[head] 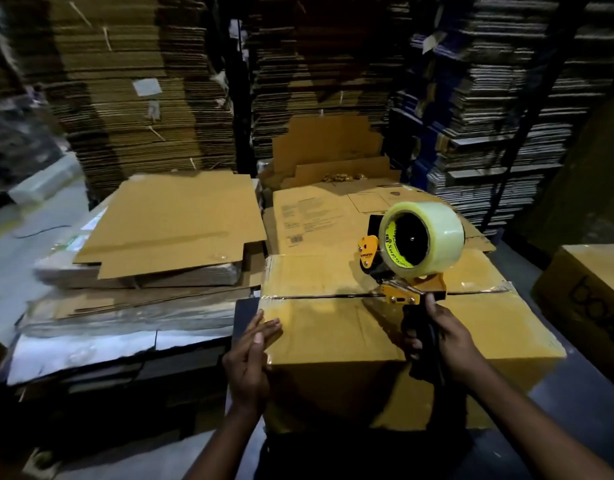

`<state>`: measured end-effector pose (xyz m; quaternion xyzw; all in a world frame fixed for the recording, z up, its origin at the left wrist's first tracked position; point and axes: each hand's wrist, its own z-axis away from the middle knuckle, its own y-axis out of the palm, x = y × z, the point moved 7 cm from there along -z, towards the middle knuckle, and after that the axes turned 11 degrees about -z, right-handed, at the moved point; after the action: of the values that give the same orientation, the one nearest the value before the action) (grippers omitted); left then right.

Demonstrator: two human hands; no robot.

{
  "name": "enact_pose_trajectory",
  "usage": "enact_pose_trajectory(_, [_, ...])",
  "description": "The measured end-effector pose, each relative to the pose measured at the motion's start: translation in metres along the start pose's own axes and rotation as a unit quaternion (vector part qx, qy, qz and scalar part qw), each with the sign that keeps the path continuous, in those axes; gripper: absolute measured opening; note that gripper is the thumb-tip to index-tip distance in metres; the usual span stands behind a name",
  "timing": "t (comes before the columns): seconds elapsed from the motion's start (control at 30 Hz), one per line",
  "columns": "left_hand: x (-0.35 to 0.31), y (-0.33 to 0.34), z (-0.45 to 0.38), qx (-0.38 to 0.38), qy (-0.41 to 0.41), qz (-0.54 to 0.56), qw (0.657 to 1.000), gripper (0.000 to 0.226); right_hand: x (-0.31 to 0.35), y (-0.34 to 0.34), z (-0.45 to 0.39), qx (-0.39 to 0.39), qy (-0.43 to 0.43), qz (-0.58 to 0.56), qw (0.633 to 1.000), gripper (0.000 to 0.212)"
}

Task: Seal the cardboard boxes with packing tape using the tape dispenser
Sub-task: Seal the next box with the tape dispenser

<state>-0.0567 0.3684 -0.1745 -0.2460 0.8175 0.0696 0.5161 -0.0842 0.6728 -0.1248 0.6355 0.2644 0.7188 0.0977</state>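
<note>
My left hand (250,355) lies flat-fingered against the cardboard box's (333,327) near-left edge, my right hand (447,341) clamped round the tape dispenser (407,258) handle — over the seam (319,297), which runs left-right ahead of both hands.

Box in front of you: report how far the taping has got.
Done: shiny tape already covers the right stretch of the centre seam on the cardboard box. In hand: the right hand grips the tape dispenser, sitting over the seam mid-box; the left hand rests flat against the box's left edge. Left: the dark seam gap left of the dispenser looks untaped. Whether other boxes need sealing cannot be told.
</note>
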Motion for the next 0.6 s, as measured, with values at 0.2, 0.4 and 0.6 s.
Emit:
enact_pose_trajectory(0.2, [0.013, -0.008, -0.004, 0.054, 0.084, -0.039, 0.994, 0.043, 0.000, 0.000, 0.001, -0.011, -0.006, -0.038, 0.999, 0.075])
enact_pose_trajectory(0.4, [-0.017, -0.012, -0.027, 0.084, -0.023, -0.050, 0.995, 0.028, -0.002, -0.005, 0.009, -0.015, 0.003, -0.047, 0.999, 0.071])
enact_pose_trajectory(0.6, [-0.068, 0.030, -0.044, 0.172, -0.141, -0.096, 0.970, 0.024, 0.009, -0.012, 0.016, 0.000, 0.008, -0.029, 1.000, 0.073])
